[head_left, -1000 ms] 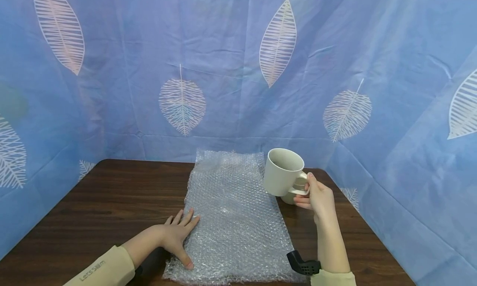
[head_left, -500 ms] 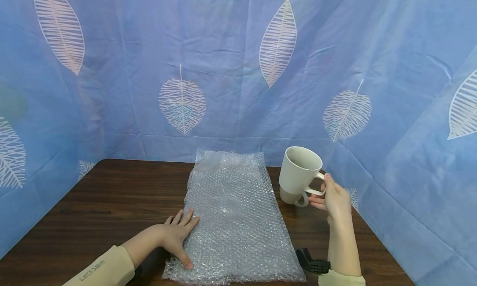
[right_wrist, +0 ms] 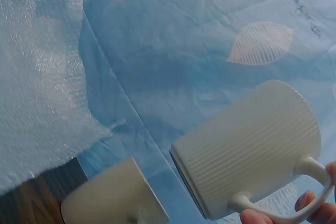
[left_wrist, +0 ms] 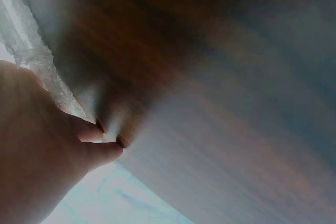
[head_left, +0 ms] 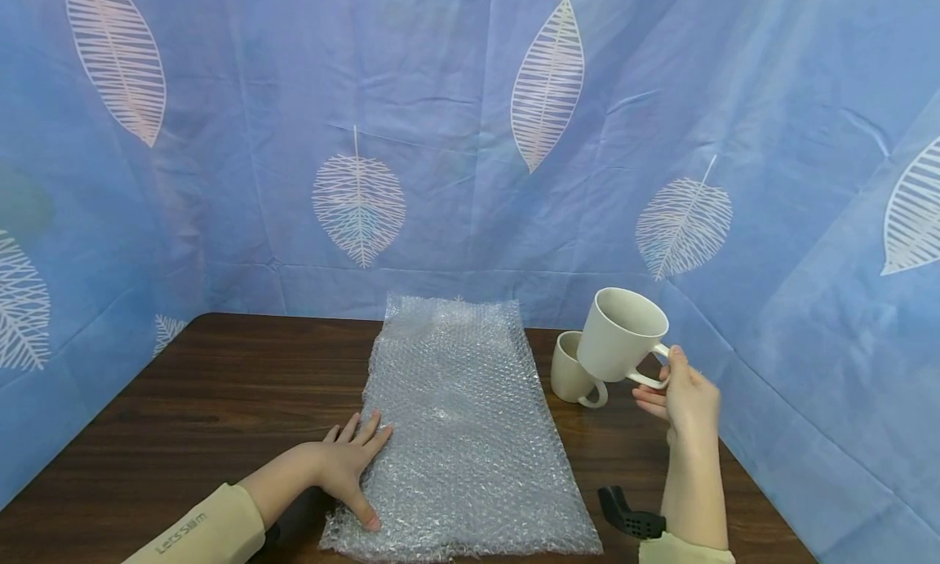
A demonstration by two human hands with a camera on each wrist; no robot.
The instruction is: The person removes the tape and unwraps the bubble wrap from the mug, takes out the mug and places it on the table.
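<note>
A white mug (head_left: 620,335) hangs tilted in the air on the right of the head view, its handle gripped by my right hand (head_left: 689,401). Fine ribs cover its side in the right wrist view. Just behind and left of it a cream mug (head_left: 567,378) stands upright on the table, partly hidden. A sheet of bubble wrap (head_left: 470,433) lies flat along the middle of the table. Its left edge is under my left hand (head_left: 348,470), which rests with fingers spread. Only part of that hand shows in the left wrist view, above the dark table.
The dark wooden table (head_left: 220,409) reaches back to a blue cloth (head_left: 441,139) with white leaf prints, which closes off the back and both sides. A black wrist device (head_left: 630,515) sits on the right forearm.
My right hand has carried the white mug to the right, away from the bubble wrap, uncovering the cream mug behind it. The left hand and the sheet stay in place.
</note>
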